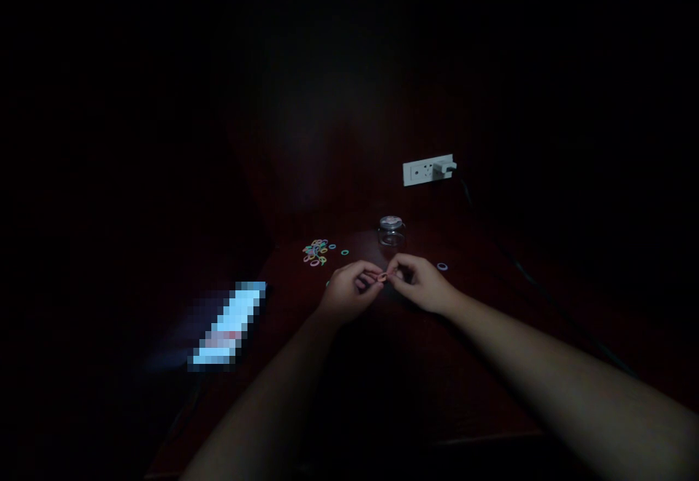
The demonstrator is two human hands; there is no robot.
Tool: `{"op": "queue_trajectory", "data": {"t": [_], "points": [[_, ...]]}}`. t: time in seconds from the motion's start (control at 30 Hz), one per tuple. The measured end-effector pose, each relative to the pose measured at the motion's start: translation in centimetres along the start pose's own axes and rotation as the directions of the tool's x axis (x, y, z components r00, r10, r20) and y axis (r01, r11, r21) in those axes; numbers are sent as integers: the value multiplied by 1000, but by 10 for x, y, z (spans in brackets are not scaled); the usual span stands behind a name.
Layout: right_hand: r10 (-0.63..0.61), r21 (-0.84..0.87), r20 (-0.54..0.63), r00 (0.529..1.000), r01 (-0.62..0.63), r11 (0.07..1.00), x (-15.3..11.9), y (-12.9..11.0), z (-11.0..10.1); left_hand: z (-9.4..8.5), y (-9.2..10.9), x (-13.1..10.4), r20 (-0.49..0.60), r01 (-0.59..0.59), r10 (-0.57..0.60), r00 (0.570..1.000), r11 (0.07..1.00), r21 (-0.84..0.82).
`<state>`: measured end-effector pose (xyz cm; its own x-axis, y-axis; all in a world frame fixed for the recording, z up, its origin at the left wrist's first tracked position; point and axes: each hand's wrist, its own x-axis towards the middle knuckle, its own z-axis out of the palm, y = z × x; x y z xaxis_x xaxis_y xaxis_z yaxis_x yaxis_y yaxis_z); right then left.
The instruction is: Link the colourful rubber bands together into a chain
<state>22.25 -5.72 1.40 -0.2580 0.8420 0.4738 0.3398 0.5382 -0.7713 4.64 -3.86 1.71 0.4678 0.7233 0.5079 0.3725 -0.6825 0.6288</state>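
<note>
Between the fingertips of both hands is a small orange-pink hair tie (382, 277), ring-shaped. My left hand (352, 288) pinches its left side, and my right hand (418, 281) pinches its right side. Left of my hands lies a loose pile of colourful hair ties (315, 252). A green hair tie (344, 252) lies apart from the pile, and a purple one (442, 267) rests to the right of my right hand. Just behind my hands stands a clear jar (392, 233) with a lid on it.
A lit screen (229, 328), pixelated, is at the left edge of the dark red table (393, 394). On the back panel is a white wall socket (427, 169) with a plug in it. A dark cable (524, 273) runs down to the right. The surroundings are very dark.
</note>
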Motion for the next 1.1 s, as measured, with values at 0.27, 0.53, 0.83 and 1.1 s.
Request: {"op": "queue_trajectory", "data": {"t": [0.27,0.53,0.83,1.1], "points": [[-1,-8,9,1000,1,1000,0,3,0,0,1,0,-16,11,-12,1000,999,-31],[-8,5,24,1000,8,1000,0,3,1,0,2,0,-20,10,-11,1000,998,-55],[-18,89,7,1000,18,996,1,6,3,1,2,0,-48,21,-24,999,998,-61],[-4,79,38,999,1,997,1,3,3,1,-1,1,-26,61,-63,998,995,-79]]}}
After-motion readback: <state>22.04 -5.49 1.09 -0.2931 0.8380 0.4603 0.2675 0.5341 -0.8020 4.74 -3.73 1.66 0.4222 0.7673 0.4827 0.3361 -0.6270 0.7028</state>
